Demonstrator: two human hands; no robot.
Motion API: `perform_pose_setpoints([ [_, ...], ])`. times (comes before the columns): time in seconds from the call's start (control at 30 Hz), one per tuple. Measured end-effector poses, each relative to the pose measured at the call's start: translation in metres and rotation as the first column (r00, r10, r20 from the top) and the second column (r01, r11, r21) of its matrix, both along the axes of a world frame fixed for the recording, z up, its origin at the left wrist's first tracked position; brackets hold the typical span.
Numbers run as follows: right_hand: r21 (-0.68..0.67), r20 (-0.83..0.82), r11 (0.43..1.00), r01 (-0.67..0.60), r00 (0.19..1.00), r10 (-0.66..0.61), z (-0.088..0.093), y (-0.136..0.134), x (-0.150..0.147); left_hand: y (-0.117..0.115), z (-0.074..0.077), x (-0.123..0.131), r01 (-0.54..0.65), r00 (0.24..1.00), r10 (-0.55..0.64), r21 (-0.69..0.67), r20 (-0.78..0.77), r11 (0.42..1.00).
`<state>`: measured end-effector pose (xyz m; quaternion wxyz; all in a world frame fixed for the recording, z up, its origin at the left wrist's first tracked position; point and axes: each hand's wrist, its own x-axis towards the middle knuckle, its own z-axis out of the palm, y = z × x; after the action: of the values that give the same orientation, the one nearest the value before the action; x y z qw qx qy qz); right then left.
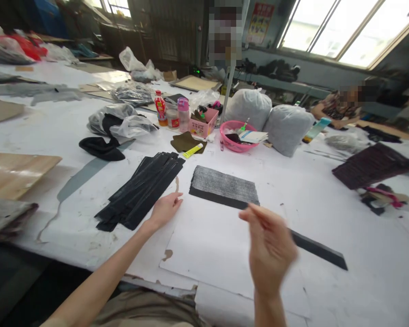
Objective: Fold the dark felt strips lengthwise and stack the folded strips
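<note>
My left hand [167, 209] rests on the white table just right of a pile of black strips [145, 188], its fingers partly stretched out and nothing visible in them. A grey, textured rectangular piece [225, 181] lies ahead, between my hands, with a black band along its near edge. A long black strip [320, 250] runs out to the right, partly hidden behind my right hand [271, 245]. That hand is raised, slightly blurred, with thumb and forefinger pinched together; whatever they may hold cannot be made out.
Beyond lie a yellow tube [192, 151], a pink basket [240, 141], a pink box [203, 123], bottles and stuffed bags [288, 129]. A dark bundle [375, 165] is at right, a wooden board [18, 172] at left. Another person [341, 106] sits at far right.
</note>
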<state>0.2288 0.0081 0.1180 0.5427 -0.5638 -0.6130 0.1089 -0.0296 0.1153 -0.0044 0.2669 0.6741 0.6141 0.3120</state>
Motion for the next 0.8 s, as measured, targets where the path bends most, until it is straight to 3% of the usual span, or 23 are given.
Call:
perform_pose_setpoints([
  [0.1, -0.214, 0.168, 0.971, -0.108, 0.975, 0.145, -0.047, 0.052, -0.018, 0.006, -0.001, 0.025, -0.004, 0.896, 0.147, -0.323, 0.420, 0.946],
  [0.23, -0.372, 0.415, 0.928, -0.028, 0.889, 0.193, -0.104, 0.094, -0.039, 0.013, -0.003, 0.044, 0.026, 0.784, 0.259, -0.447, 0.564, 0.894],
  [0.37, -0.386, 0.628, 0.918, 0.095, 0.756, 0.185, -0.126, 0.111, -0.052, 0.017, -0.002, 0.047, 0.034, 0.690, 0.325, -0.478, 0.647, 0.878],
  [0.5, -0.347, 0.723, 0.925, 0.154, 0.672, 0.159, -0.133, 0.121, -0.057, 0.018, -0.001, 0.046, 0.046, 0.668, 0.306, -0.448, 0.679, 0.893],
  [0.6, -0.354, 0.677, 0.927, 0.123, 0.717, 0.164, -0.136, 0.125, -0.055, 0.015, -0.001, 0.046, -0.007, 0.698, 0.287, -0.394, 0.656, 0.919],
  [0.67, -0.367, 0.614, 0.924, 0.112, 0.775, 0.150, -0.137, 0.126, -0.053, 0.011, -0.002, 0.047, -0.094, 0.770, 0.249, -0.281, 0.588, 0.955],
  [0.73, -0.367, 0.550, 0.924, 0.104, 0.825, 0.125, -0.137, 0.127, -0.051, 0.009, -0.005, 0.050, -0.083, 0.930, 0.083, -0.014, 0.359, 0.996],
  [0.77, -0.364, 0.513, 0.926, 0.097, 0.851, 0.113, -0.136, 0.127, -0.050, 0.008, -0.007, 0.052, 0.004, 0.985, -0.028, 0.138, 0.167, 0.990],
  [0.8, -0.360, 0.474, 0.929, 0.087, 0.875, 0.102, -0.136, 0.127, -0.049, 0.009, -0.009, 0.055, 0.129, 0.992, -0.122, 0.255, -0.045, 0.958],
])
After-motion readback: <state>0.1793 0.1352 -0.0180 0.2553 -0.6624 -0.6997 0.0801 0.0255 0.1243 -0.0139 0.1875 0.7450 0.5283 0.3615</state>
